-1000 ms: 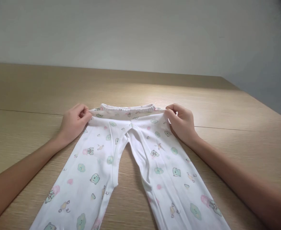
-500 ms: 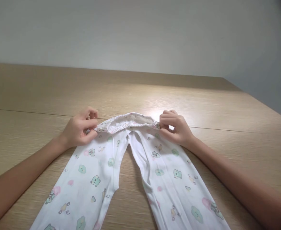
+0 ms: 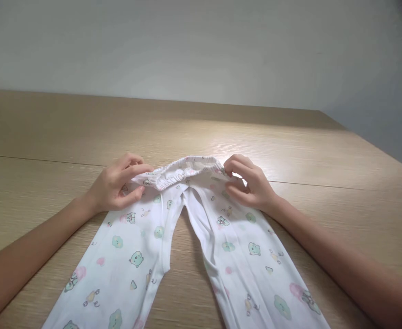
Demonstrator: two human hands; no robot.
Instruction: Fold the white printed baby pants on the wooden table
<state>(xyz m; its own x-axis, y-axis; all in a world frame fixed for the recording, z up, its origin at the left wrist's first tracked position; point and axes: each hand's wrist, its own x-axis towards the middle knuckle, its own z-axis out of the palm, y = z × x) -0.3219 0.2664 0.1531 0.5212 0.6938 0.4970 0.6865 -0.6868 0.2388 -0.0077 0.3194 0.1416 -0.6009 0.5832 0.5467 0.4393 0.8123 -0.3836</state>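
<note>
White baby pants (image 3: 135,256) with a green and pink cartoon print lie on the table, legs running toward the bottom of the view. Their elastic waistband (image 3: 183,170) is turned back, so its inner side shows. My left hand (image 3: 116,183) grips the waistband's left end, with fingers over the fold and thumb beneath it. My right hand (image 3: 247,180) pinches the right end between curled fingers and thumb. Both leg ends lie out of view below the frame.
A light wood table (image 3: 290,151) runs under everything, with a thin seam crossing it behind the hands. Its far edge meets a plain grey wall (image 3: 187,45). No other objects or people are in view.
The waistband, flat a second ago, is now folded back toward me. Both hands have moved inward and toward me, and the waist has drawn narrower.
</note>
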